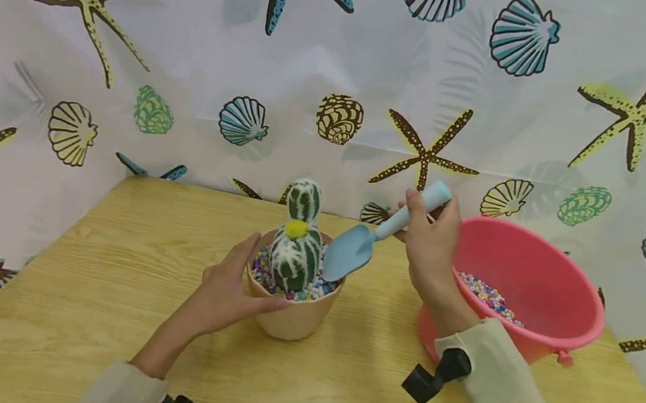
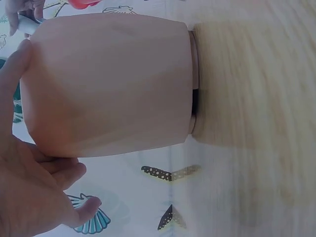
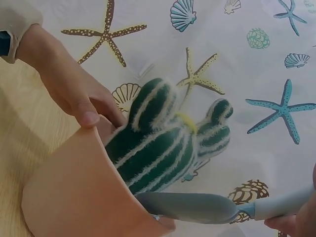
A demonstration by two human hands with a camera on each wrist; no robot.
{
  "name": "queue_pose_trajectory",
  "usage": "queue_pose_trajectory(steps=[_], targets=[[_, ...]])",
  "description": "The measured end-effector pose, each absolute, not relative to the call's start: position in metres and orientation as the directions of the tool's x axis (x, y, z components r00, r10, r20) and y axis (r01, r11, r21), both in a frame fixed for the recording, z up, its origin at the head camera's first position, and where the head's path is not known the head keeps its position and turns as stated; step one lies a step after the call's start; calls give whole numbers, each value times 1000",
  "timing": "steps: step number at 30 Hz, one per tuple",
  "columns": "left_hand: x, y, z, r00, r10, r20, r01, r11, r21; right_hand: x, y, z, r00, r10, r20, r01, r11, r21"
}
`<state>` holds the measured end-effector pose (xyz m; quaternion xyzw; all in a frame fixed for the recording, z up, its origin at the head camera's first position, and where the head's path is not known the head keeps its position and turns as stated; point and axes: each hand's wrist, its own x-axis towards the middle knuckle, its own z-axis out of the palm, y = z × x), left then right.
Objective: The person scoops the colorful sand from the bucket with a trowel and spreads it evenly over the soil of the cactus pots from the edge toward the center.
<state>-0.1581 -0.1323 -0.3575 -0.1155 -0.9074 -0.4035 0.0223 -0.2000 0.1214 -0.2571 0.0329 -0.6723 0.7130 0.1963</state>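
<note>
A potted cactus (image 1: 294, 266) with a yellow flower stands among colourful pebbles (image 1: 316, 289) in a peach flowerpot (image 1: 292, 320). My left hand (image 1: 225, 294) holds the pot from its left side, thumb over the near rim and fingers round the far side. Gripped by its handle in my right hand (image 1: 434, 243) is a light blue trowel (image 1: 349, 253). Its blade slants down, with the tip inside the pot's right rim beside the cactus. In the right wrist view, the trowel blade (image 3: 192, 207) lies across the rim; whether pebbles remain on it, I cannot tell.
To the right, a pink bucket (image 1: 536, 257) leans toward me on the wooden table (image 1: 125, 257), with more colourful pebbles (image 1: 488, 297) inside. Behind the table hangs a white cloth (image 1: 303, 69) printed with starfish and shells.
</note>
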Motion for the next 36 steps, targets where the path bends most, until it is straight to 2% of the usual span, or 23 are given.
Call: queue_pose_trajectory(steps=[11, 20, 32, 36], targets=[[-159, -132, -353, -970, 212, 121, 235, 682, 693, -201, 129, -255, -915, 248, 318, -323, 20, -946], [-160, -138, -353, -964, 227, 139, 259, 684, 682, -203, 143, -241, -885, 295, 361, -375, 9, -927], [-160, -143, -353, -958, 259, 124, 269, 655, 706, -193, 173, -224, -878, 345, 333, -349, 17, -937], [-160, -143, -352, -957, 258, 129, 273, 663, 698, -191, 183, -218, -881, 351, 317, -351, -36, -936]])
